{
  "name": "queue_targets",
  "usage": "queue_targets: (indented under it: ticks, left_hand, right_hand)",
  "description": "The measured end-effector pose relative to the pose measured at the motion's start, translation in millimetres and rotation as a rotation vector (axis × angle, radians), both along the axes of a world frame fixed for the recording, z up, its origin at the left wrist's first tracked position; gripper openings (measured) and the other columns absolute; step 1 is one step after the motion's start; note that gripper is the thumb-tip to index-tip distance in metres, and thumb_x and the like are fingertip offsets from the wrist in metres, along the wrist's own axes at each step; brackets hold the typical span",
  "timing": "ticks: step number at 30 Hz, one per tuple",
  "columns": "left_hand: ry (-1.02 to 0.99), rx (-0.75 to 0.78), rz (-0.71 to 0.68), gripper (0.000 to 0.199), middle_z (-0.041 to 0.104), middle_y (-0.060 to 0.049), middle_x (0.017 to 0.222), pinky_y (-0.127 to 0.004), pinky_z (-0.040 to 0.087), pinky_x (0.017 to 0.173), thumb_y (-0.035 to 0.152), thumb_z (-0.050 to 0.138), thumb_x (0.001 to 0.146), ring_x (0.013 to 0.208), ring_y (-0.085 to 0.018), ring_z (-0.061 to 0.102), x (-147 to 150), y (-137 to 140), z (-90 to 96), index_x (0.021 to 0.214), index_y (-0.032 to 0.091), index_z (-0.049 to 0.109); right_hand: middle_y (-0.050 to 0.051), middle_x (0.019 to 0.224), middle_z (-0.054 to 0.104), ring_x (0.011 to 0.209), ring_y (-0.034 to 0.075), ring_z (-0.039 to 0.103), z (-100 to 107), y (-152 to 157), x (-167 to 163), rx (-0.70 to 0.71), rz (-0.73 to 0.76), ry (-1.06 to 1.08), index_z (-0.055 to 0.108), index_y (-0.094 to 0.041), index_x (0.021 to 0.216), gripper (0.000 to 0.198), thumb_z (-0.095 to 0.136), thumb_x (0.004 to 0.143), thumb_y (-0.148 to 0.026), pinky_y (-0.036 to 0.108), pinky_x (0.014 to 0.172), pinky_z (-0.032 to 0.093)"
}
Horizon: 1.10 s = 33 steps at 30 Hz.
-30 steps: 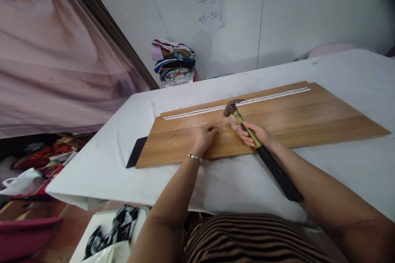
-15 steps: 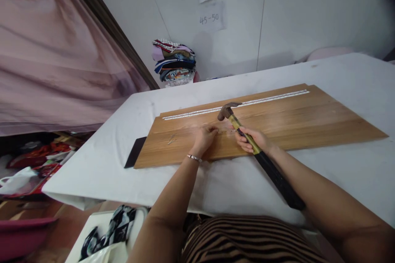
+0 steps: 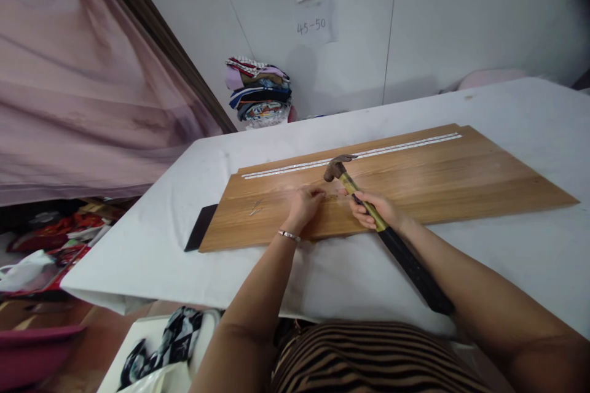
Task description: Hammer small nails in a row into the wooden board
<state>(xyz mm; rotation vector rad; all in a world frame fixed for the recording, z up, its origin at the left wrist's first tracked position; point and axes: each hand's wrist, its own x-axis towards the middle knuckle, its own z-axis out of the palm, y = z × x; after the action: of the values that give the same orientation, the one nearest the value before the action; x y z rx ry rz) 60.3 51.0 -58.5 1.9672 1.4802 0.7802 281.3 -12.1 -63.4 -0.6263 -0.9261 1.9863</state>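
Note:
My right hand (image 3: 373,209) is wrapped round the yellow part of a claw hammer's (image 3: 397,249) handle, near the head. The black grip slants back toward my forearm, and the rusty head hangs over the board. My left hand (image 3: 305,206) rests on the wood-grain board (image 3: 433,184) with thumb and fingers pinched together; whatever is between the fingertips is too small to make out. Small dark specks show on the board between my two hands. To the left of my left hand lie several thin nails (image 3: 255,207).
Two white printed strips (image 3: 405,147) run along the board's far side. A black flat piece (image 3: 201,228) juts out at its left end. The white-covered table (image 3: 152,221) holds the board. Folded cloths (image 3: 260,92) are stacked by the wall; a pale stool (image 3: 138,350) with fabric stands below.
Almost nothing differs. Both hands keep their place and grip, and the hammer has barely shifted along with a slight movement of the view.

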Motion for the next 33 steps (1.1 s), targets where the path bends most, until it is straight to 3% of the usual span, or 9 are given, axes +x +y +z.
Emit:
queue_targets:
  ticks: [5, 8, 12, 18, 28, 33]
  left_hand:
    - [0.037, 0.042, -0.035, 0.016, 0.081, -0.004, 0.091, -0.031, 0.053, 0.088, 0.010, 0.065, 0.087, 0.089, -0.019, 0.071, 2.2, -0.3, -2.3, 0.083, 0.018, 0.079]
    - [0.000, 0.039, -0.008, 0.016, 0.080, -0.004, 0.093, -0.030, 0.054, 0.086, 0.010, 0.066, 0.088, 0.089, -0.018, 0.071, 2.9, -2.0, -4.8, 0.095, 0.018, 0.078]
    - [-0.045, 0.023, 0.041, 0.039, 0.074, 0.000, 0.088, -0.029, 0.054, 0.085, 0.008, 0.068, 0.084, 0.086, -0.016, 0.070, 1.9, -5.0, -9.1, 0.121, 0.018, 0.071]
    - [-0.094, 0.030, 0.031, 0.062, 0.070, 0.002, 0.085, -0.031, 0.053, 0.089, 0.007, 0.069, 0.081, 0.085, -0.016, 0.068, 0.9, -4.0, -15.4, 0.141, 0.018, 0.057]
    - [-0.193, 0.039, -0.004, 0.079, 0.075, 0.001, 0.089, -0.030, 0.052, 0.083, 0.011, 0.070, 0.081, 0.082, -0.016, 0.068, 1.8, 2.8, -27.6, 0.154, 0.018, 0.042]
    - [-0.189, 0.040, 0.018, 0.079, 0.070, 0.004, 0.081, -0.028, 0.052, 0.081, 0.011, 0.070, 0.081, 0.078, -0.014, 0.066, 2.2, 2.3, -27.8, 0.155, 0.020, 0.044]
  right_hand:
    - [-0.011, 0.060, 0.048, 0.035, 0.007, 0.033, 1.3, -0.7, -0.8, -0.022, 0.000, -0.007, 0.058, -0.021, 0.116, 0.038, 0.071, 0.086, -0.042, 0.019, 0.030, 0.026]
    - [-0.011, 0.059, 0.048, 0.035, 0.007, 0.033, 2.0, -1.5, -1.0, -0.029, 0.016, -0.014, 0.058, -0.021, 0.116, 0.040, 0.072, 0.085, -0.043, 0.020, 0.030, 0.027]
    - [-0.011, 0.059, 0.047, 0.035, 0.007, 0.033, 1.6, -3.4, -2.2, -0.034, 0.027, -0.029, 0.058, -0.021, 0.119, 0.043, 0.073, 0.085, -0.043, 0.019, 0.030, 0.027]
    - [-0.010, 0.059, 0.048, 0.035, 0.007, 0.034, 0.8, -8.2, -8.0, -0.013, 0.046, -0.050, 0.059, -0.020, 0.124, 0.045, 0.071, 0.087, -0.043, 0.020, 0.030, 0.027]
    - [-0.011, 0.058, 0.048, 0.033, 0.007, 0.034, 3.2, -15.8, -20.1, -0.077, 0.022, -0.170, 0.060, -0.022, 0.124, 0.046, 0.072, 0.084, -0.042, 0.019, 0.029, 0.029]
    - [-0.011, 0.057, 0.048, 0.033, 0.008, 0.036, 7.2, -18.0, -19.8, -0.054, -0.001, -0.178, 0.059, -0.021, 0.120, 0.045, 0.073, 0.083, -0.042, 0.019, 0.029, 0.029]
